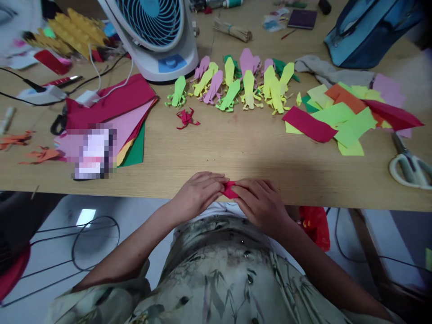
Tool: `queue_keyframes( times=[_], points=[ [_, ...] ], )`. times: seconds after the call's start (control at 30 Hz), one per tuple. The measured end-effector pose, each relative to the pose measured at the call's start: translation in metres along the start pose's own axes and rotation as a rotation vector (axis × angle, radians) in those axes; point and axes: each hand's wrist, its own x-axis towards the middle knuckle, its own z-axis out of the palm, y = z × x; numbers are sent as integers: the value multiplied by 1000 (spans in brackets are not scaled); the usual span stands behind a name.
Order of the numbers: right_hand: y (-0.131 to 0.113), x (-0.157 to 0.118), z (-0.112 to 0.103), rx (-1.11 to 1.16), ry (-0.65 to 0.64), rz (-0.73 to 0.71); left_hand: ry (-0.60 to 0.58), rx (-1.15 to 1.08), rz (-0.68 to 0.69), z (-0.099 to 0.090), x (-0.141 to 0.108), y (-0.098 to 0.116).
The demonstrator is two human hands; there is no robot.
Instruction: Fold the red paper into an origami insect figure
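Between my hands, at the front edge of the table, is a small piece of folded red paper. My left hand grips its left side with the fingers bent over it. On the other side my right hand pinches the paper, and the fingertips of both hands cover much of it. Farther up the table lies a small red folded-paper figure with thin limbs. Behind it stand several paper figures in yellow, green and pink, among them a yellow one.
Loose coloured paper pieces and white-handled scissors lie at the right. A white fan stands at the back. Paper sheets, a blurred-out phone and a power strip are at the left. A blue bag sits back right.
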Motion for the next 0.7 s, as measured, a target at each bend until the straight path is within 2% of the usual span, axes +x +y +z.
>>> queue_keyframes(
  times=[0.23,0.47,0.57,0.7],
  points=[
    [-1,13,7,-93,22,-64,104,38,-9,6,0,-2],
    [6,6,12,-35,-15,-93,198,168,-57,0,-37,-7],
    [7,6,13,7,-48,-102,241,189,-101,-1,-48,-2],
    [9,7,11,37,-82,-145,277,149,-65,5,-41,9]
  ],
)
